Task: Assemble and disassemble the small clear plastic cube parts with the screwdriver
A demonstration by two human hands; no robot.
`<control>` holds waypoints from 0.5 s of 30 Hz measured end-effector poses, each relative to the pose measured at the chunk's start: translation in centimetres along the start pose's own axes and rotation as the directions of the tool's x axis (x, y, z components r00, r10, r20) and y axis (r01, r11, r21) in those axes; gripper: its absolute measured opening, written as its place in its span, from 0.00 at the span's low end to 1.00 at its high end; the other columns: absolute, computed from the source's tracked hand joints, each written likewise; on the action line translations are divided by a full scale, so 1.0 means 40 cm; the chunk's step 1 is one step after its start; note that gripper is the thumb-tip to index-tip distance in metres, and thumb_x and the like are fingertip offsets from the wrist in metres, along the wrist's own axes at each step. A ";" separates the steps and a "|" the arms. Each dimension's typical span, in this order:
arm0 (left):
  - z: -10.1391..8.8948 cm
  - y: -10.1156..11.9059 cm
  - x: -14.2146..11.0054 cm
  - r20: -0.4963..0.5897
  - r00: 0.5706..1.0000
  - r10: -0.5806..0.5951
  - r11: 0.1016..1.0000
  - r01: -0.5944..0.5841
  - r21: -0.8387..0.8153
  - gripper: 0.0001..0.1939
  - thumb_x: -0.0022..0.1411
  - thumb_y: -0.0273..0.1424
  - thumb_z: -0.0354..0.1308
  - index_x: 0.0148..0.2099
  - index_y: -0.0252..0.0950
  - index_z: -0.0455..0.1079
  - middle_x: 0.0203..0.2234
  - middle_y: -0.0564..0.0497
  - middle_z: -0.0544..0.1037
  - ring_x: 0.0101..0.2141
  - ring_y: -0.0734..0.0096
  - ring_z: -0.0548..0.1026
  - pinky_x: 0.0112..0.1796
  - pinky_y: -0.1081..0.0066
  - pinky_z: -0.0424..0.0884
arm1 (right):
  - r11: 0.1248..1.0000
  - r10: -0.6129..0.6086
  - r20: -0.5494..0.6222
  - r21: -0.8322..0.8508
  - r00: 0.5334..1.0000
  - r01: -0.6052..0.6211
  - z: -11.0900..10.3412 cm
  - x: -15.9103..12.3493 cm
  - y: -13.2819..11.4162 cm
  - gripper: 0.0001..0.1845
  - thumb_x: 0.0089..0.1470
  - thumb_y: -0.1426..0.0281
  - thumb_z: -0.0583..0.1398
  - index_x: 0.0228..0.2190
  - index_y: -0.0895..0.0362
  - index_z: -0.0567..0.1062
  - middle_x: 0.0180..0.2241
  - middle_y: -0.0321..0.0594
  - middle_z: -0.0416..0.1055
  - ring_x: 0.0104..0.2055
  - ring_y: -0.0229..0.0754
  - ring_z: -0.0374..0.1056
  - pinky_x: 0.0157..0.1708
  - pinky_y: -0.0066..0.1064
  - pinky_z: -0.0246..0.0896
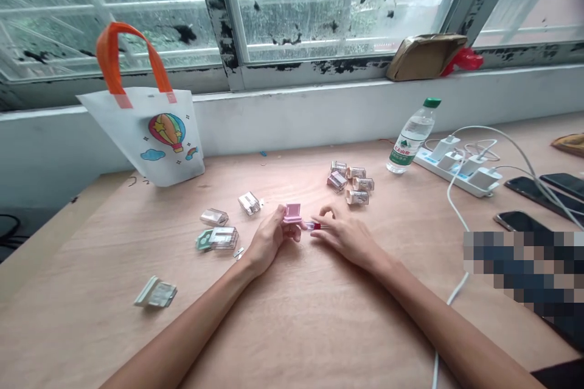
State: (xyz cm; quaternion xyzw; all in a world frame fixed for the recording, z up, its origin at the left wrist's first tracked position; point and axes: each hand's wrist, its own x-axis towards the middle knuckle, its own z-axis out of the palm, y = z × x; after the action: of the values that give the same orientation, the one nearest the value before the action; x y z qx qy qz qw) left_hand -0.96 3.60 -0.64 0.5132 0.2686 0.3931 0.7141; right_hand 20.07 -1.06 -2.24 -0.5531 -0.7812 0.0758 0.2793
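Left hand [270, 240]: your fingers curl closed around a small pink plastic case [292, 213], held just above the tabletop.

Right hand [347, 238]: your fingers are half curled, their tips at a clear piece with a red end [313, 226] between your hands (the view cannot settle whether you have hold of it).

Nearby: a cluster of clear cases [351, 185] lies ahead of your hands, with more clear cases [222, 238] to the left and a small metal clip [238, 252] just beside them.

Risk: the red-ended piece is tiny, so a slip of your fingertips could drop it onto the plywood table [292, 328], where it could roll among the loose cases.

Also at risk: a white charging cable [457, 213] near your right arm could snag if you reach across.
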 end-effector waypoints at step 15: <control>-0.004 0.019 -0.005 0.059 0.977 -0.205 0.975 0.209 -0.071 0.26 0.68 0.51 0.54 0.50 0.32 0.74 0.48 0.38 0.81 0.39 0.65 0.80 0.46 0.66 0.71 | 0.938 0.144 -0.177 0.337 0.974 -0.077 -0.028 0.005 0.023 0.05 0.61 0.67 0.58 0.35 0.55 0.68 0.34 0.39 0.68 0.32 0.41 0.66 0.33 0.33 0.61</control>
State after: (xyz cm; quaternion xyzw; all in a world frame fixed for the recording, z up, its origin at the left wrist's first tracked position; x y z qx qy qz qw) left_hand -1.42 3.64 0.03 0.4646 0.2871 0.3133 0.7769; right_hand 21.36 -0.76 -1.64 -0.5469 -0.6934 0.1646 0.4394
